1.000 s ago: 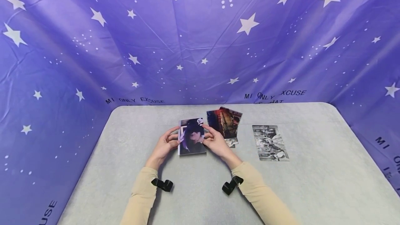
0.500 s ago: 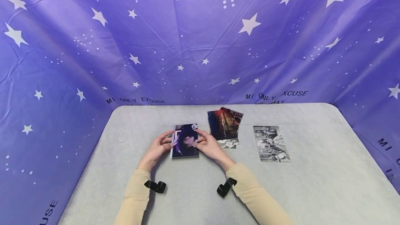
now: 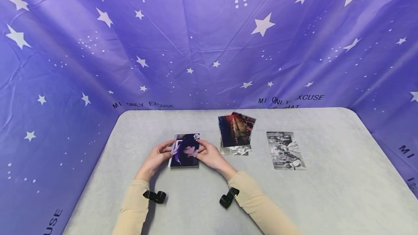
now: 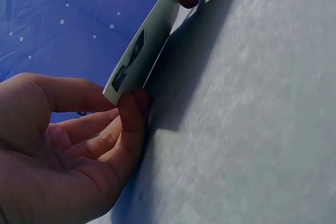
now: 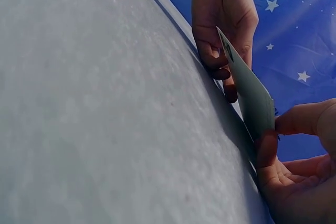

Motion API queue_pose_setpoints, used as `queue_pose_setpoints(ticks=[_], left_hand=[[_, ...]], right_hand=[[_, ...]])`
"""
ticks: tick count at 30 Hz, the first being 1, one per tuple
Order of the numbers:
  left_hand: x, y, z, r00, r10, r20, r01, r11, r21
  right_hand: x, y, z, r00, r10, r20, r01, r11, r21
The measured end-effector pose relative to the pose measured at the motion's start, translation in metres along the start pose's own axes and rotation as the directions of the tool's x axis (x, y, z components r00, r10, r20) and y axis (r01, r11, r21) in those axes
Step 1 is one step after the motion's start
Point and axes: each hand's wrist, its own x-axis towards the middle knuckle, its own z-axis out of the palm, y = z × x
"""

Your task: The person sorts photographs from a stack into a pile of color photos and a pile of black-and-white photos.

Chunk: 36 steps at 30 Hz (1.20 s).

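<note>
A photo card (image 3: 185, 151) with a dark purple portrait is held in front of me, left of the table's middle. My left hand (image 3: 154, 159) pinches its left edge, while my right hand (image 3: 213, 157) pinches the right edge. The pale underside of the card (image 4: 152, 40) shows small dark pictures in the left wrist view. It tilts above the grey surface in the right wrist view, with thumb and fingers at both edges. A white strip along the left edge hints at more than one layer; I cannot tell how many.
To the right of my hands lies an overlapping pile of dark, reddish photo cards (image 3: 236, 130), with a black-and-white one partly under it. Farther right, a single black-and-white card (image 3: 286, 151) lies flat on the grey table (image 3: 339, 191). A purple star-printed curtain (image 3: 196, 46) surrounds the table.
Both hands have moved left and slightly toward me with the photo card between them. The pile and the single card have stayed on the table.
</note>
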Motion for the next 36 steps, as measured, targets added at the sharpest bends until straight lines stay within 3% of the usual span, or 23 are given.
queue_pose_setpoints(ticks=[8,14,22,31,36], left_hand=[[0.000,0.001,-0.006,0.999,-0.009,-0.037,0.011,0.998,0.064],[0.001,0.005,-0.007,0.998,-0.010,-0.067,0.022,0.985,0.173],[0.002,0.009,-0.009,0.999,0.015,-0.041,-0.003,0.960,0.279],[0.004,0.009,-0.017,0.997,0.078,-0.029,-0.061,0.925,0.374],[0.006,0.003,-0.021,0.996,0.082,-0.036,-0.065,0.937,0.342]], right_hand=[[0.002,-0.005,0.006,1.000,-0.023,0.013,0.024,0.996,-0.089],[0.004,-0.008,0.007,0.997,-0.058,0.043,0.065,0.980,-0.188],[0.006,-0.011,0.005,0.997,-0.051,0.050,0.063,0.964,-0.260],[0.009,-0.009,0.005,0.997,-0.055,0.057,0.069,0.957,-0.282],[0.011,-0.006,0.003,0.997,-0.035,0.068,0.050,0.972,-0.231]])
